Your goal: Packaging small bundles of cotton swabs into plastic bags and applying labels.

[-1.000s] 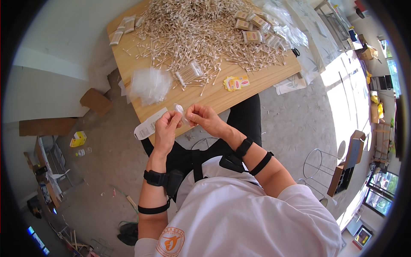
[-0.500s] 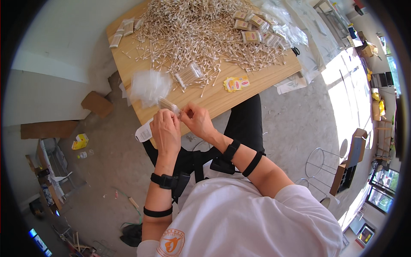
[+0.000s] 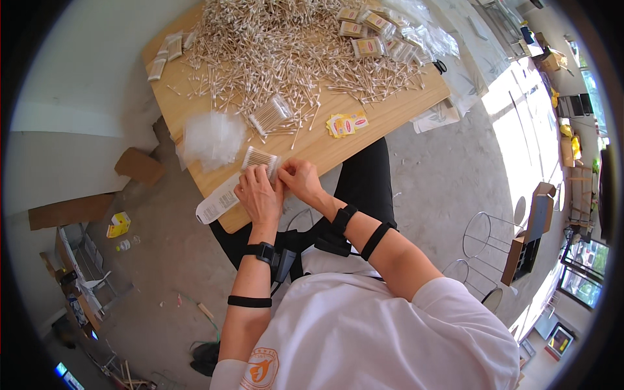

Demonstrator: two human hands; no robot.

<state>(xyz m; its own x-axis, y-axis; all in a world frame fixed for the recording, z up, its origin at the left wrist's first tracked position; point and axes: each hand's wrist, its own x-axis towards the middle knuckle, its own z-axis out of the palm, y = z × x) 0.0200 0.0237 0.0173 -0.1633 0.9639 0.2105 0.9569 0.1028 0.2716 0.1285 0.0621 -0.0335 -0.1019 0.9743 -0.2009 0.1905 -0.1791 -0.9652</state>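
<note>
At the table's near edge, a clear bag of cotton swabs [image 3: 259, 158] lies with its swabs lined up side by side. My left hand [image 3: 259, 195] grips its near part, fingers curled over it. The bag's right edge is pinched between the thumb and fingers of my right hand [image 3: 300, 177]; the fingertips partly hide it. A long white printed strip [image 3: 219, 203] pokes out left of my left hand. Another bag of swabs [image 3: 270, 115] rests just beyond, beside a stack of clear empty bags [image 3: 213, 140] and some yellow-and-white label cards [image 3: 347, 125].
Loose cotton swabs [image 3: 260, 52] form a big heap over the far part of the wooden table [image 3: 390, 117]. Filled packets with labels [image 3: 368, 47] sit at the far right, near black scissor handles [image 3: 440, 67]. More bundles [image 3: 174, 47] lie far left. A wire-frame stool [image 3: 478, 234] stands right.
The bag of swabs now faces up more and shows more fully beyond my left hand. My left hand has shifted slightly right, uncovering more of the white strip. The whole view has shifted a little.
</note>
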